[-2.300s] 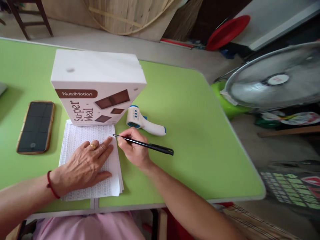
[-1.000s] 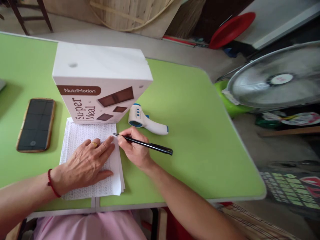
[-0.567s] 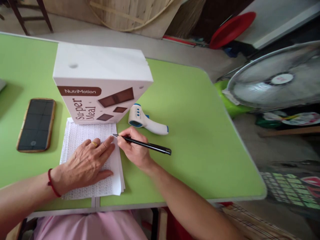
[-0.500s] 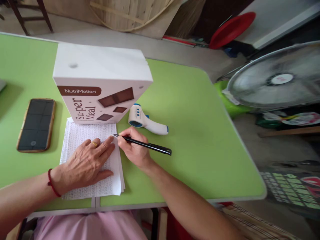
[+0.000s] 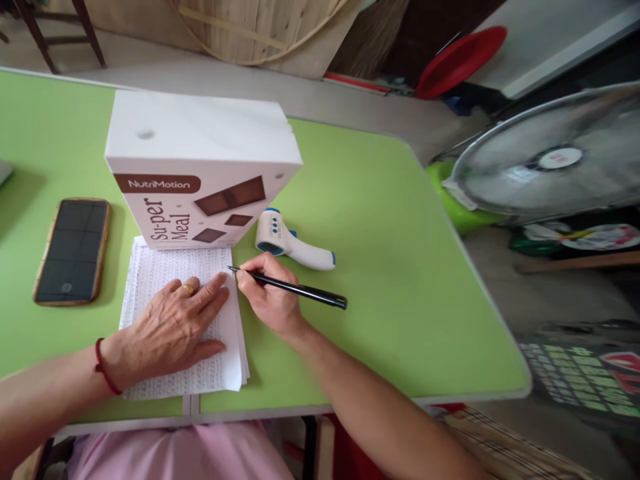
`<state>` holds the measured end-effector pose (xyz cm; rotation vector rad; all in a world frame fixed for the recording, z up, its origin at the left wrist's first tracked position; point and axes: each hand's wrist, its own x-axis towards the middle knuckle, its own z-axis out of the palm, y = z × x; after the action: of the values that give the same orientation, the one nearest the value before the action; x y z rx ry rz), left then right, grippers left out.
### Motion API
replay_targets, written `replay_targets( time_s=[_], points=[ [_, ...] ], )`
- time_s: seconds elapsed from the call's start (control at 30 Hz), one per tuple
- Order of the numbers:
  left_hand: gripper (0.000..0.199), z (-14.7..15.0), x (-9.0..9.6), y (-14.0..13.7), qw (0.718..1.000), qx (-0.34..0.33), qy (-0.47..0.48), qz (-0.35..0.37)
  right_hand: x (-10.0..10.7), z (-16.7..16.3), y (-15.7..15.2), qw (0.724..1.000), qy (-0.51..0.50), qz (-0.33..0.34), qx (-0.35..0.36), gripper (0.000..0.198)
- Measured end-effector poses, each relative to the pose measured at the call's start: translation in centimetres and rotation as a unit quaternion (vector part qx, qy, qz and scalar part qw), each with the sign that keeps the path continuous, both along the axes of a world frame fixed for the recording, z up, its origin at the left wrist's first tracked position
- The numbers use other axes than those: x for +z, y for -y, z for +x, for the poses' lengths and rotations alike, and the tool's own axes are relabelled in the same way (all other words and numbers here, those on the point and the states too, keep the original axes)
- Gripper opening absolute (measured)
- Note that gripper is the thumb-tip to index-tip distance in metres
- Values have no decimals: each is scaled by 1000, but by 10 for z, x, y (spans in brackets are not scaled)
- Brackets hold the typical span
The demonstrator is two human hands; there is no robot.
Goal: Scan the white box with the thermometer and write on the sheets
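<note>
My left hand (image 5: 183, 320) lies flat on a stack of paper (image 5: 220, 370) covered in rows of handwriting, its fingers spread. A ring is on one finger. My right hand (image 5: 270, 293) grips a black pen (image 5: 310, 292), with the tip at the right edge of the top sheet, close to my left index finger. Whether the tip touches the paper I cannot tell. A white NutriMotion box (image 5: 210, 200) stands upright at the far edge of the paper. Just beyond my right hand is a white and blue infrared thermometer (image 5: 295, 243), lying on its side.
A phone (image 5: 73, 252) in a tan case lies left of the paper on the green table (image 5: 390, 267). Past the table's right edge stand a large fan (image 5: 555, 157) and a green container (image 5: 455, 200). A red basin (image 5: 463, 61) leans at the back.
The pen has tilted very slightly in my right hand, its rear end shifting a little right. My left hand keeps its place on the paper. The view has moved marginally.
</note>
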<state>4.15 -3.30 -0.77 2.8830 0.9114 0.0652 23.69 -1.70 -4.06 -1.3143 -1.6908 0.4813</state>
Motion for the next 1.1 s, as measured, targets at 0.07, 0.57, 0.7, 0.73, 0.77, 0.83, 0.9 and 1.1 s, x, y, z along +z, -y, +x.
replay_targets(
  time_s=[0.07, 0.57, 0.7, 0.73, 0.77, 0.83, 0.9, 1.1],
  points=[
    [65, 0, 1, 0, 1000, 0, 0, -2, 0, 0, 0, 1000, 1, -3, 0, 9],
    [65, 1, 1, -1, 1000, -3, 1, 0, 0, -1, 1, 1000, 9, -5, 11, 12],
    [64, 1, 0, -1, 1000, 0, 3, 3, 0, 0, 1, 1000, -13, 4, -9, 9],
    [64, 1, 0, -1, 1000, 1, 3, 2, -1, 0, 1, 1000, -15, 6, -16, 9],
    [63, 0, 0, -1, 1000, 1, 3, 1, -1, 1, 0, 1000, -15, 8, -20, 9],
    [63, 0, 0, -1, 1000, -1, 0, -1, -2, 2, 0, 1000, -11, 9, -20, 9],
    [62, 0, 1, -1, 1000, -2, 0, -3, -2, 3, 0, 1000, -10, 8, -18, 10],
    [62, 0, 1, -1, 1000, 1, 2, -8, -2, 2, 0, 1000, 2, 1, -18, 11]
  ],
)
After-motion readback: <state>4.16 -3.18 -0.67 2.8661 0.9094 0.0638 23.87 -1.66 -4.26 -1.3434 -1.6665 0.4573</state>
